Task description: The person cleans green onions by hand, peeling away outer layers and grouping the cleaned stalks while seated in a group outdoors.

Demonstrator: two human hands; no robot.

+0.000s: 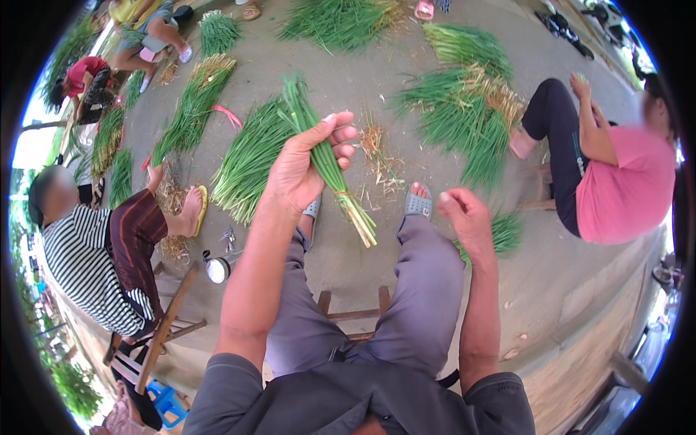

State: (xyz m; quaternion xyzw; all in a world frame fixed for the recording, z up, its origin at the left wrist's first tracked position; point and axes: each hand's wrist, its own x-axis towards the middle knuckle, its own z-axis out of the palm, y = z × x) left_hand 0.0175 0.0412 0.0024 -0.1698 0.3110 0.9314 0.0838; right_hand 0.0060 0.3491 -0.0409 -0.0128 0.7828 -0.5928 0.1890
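Note:
My left hand (302, 168) grips a small bundle of slender green onions (329, 163) in front of my lap. Its leafy tops point away from me, and the pale stem ends slant down to the right. A thin brownish band circles the bundle just above those ends. Off to the right, above my knee, my right hand (468, 217) has its fingers curled in, with nothing visible in them. Beneath the left hand, a broad pile of green onions (250, 157) lies on the concrete. A smaller bunch (503, 234) is partly hidden behind my right hand and forearm.
Dry trimmings (375, 147) litter the concrete floor (348, 261). More green onion heaps (462, 114) lie ahead. A person in pink (625, 179) sits at right, another in stripes (87, 261) at left. A lidded container (217, 269) and keys (228, 238) are near my left foot.

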